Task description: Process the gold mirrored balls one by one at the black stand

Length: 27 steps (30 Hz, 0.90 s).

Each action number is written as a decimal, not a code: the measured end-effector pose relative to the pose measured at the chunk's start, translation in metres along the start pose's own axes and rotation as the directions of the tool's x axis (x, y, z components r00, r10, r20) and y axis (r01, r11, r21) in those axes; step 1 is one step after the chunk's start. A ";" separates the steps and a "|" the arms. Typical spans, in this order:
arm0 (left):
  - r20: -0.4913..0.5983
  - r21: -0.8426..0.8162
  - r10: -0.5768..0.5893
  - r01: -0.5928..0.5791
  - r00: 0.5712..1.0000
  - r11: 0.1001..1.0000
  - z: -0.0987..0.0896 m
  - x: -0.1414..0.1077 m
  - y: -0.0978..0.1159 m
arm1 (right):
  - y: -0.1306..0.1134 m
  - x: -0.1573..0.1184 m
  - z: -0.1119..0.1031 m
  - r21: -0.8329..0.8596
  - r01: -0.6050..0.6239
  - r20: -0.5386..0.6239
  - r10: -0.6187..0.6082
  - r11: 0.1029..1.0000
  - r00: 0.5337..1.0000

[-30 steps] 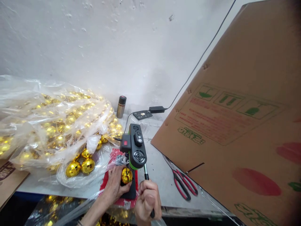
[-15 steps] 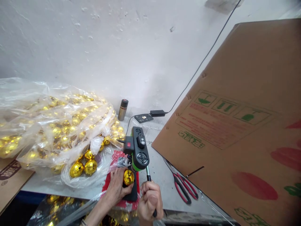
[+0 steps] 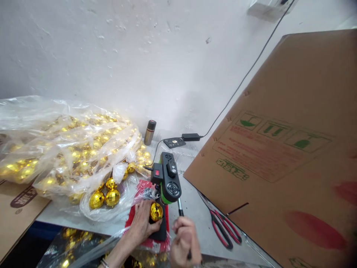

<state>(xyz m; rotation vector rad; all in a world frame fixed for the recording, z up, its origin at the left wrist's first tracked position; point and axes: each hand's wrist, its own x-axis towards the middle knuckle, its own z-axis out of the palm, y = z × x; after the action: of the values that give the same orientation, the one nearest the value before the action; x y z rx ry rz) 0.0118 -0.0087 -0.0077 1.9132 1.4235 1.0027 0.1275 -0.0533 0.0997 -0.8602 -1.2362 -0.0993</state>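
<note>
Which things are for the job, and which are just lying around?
Probably for the job:
gold ball in the left hand
lever in the right hand
black machine
bagged balls

Probably just lying around:
scissors
bottle
flat black thing

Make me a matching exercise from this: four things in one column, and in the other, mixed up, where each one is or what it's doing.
1. Left hand
2. Scissors
3. Right hand
4. Dark-capped bottle

A. Lying beside the cardboard box
B. Gripping the lever
C. Standing near the wall
D. Holding a gold ball

Pairs: 1-D, 2-A, 3-B, 4-C
</note>
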 end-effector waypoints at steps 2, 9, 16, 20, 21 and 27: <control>-0.016 0.011 0.006 -0.006 1.000 1.000 0.000 -0.008 -0.002 | -0.015 0.026 0.001 0.004 -0.134 0.046 0.134 0.991 0.990; -0.222 0.276 0.288 -0.223 0.932 0.935 -0.059 -0.049 -0.027 | -0.030 0.051 0.003 0.039 -0.155 0.081 0.151 0.987 0.985; -0.223 0.698 -0.060 0.202 0.973 0.687 -0.132 -0.004 -0.043 | -0.020 0.026 0.002 0.037 -0.145 0.086 0.141 0.989 0.986; -0.130 0.546 -0.163 0.208 0.978 0.812 -0.129 0.010 -0.038 | -0.020 0.025 -0.002 0.008 -0.160 0.122 0.158 0.987 0.980; -0.141 0.434 -0.167 0.213 0.976 0.875 -0.128 0.011 -0.034 | -0.020 0.025 -0.003 0.009 -0.161 0.126 0.158 0.987 0.979; 0.023 -0.594 -0.408 0.341 0.913 0.729 -0.114 0.007 0.006 | -0.024 0.029 0.001 0.027 -0.159 0.097 0.156 0.987 0.983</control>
<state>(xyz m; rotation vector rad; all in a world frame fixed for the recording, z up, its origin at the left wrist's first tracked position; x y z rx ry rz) -0.0771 -0.0049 0.0640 1.0763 1.2818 1.1814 0.1248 -0.0586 0.1373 -0.9379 -1.2495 0.0914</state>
